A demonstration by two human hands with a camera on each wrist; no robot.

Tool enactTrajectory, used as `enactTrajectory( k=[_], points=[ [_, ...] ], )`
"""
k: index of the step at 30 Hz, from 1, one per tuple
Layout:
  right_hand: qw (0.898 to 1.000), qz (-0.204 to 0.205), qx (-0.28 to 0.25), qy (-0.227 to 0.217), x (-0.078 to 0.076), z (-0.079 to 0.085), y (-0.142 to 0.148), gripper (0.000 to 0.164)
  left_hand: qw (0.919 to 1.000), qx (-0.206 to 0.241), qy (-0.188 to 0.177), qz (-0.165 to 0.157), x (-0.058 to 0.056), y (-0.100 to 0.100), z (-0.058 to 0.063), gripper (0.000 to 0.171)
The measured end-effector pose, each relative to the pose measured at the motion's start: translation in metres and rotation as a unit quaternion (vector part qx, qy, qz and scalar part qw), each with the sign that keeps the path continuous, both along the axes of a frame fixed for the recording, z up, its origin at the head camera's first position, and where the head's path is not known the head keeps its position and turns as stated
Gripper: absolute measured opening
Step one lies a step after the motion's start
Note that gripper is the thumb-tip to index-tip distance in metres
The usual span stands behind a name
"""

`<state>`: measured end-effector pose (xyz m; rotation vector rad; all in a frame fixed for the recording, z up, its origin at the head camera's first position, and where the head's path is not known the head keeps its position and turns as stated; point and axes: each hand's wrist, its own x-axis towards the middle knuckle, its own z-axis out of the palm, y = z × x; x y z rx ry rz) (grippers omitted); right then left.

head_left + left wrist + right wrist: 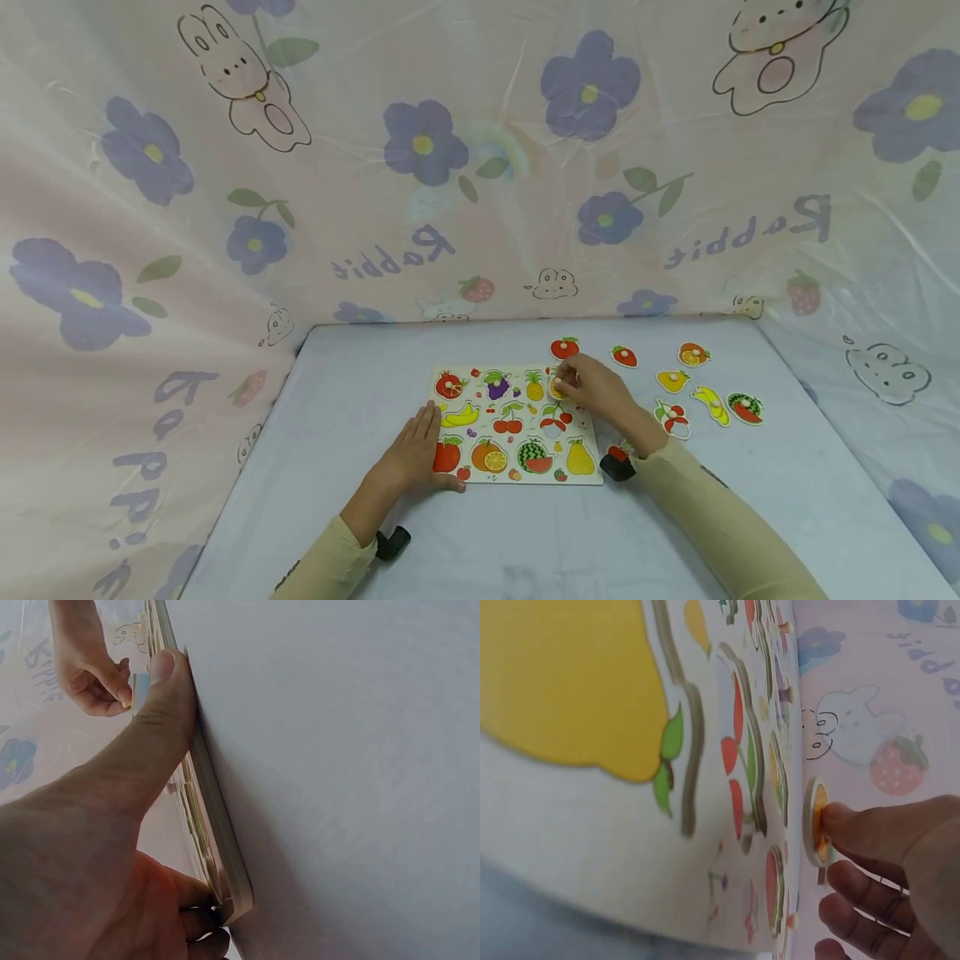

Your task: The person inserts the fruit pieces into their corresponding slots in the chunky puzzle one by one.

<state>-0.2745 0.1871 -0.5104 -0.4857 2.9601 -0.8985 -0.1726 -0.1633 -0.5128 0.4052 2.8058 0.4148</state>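
A white fruit puzzle board point(476, 427) lies flat on the table. My left hand point(411, 450) rests at its near left corner, with fingers along the left edge and the thumb point(169, 697) against the near edge. Over the board's far right corner, my right hand point(596, 389) pinches a rounded orange-yellow fruit piece point(820, 821) between thumb and fingers. The right wrist view shows this piece edge-on; which fruit it is I cannot tell. Knobbed pomegranate point(449, 385) and grape point(497, 384) pieces sit in the board's far row.
Loose pieces lie right of the board: an apple point(565, 348), a strawberry point(623, 357), an orange point(693, 354), a pear point(672, 381), bananas point(711, 406), a watermelon point(746, 408) and cherries point(672, 418). A patterned curtain point(502, 208) surrounds the table.
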Motion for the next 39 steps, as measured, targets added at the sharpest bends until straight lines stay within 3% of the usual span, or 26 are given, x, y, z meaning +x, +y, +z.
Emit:
enactTrajectory(
  k=[17,39],
  points=[
    [1.0,0.016,0.011,-0.019,-0.01,0.001,-0.028,0.015,1.0,-0.004,0.003,-0.002,0.001,0.001,0.002,0.133],
    [0.999,0.042,0.017,-0.027,-0.018,-0.006,-0.04,0.011,1.0,-0.002,0.004,-0.002,0.0,0.0,0.003,0.134]
  ],
)
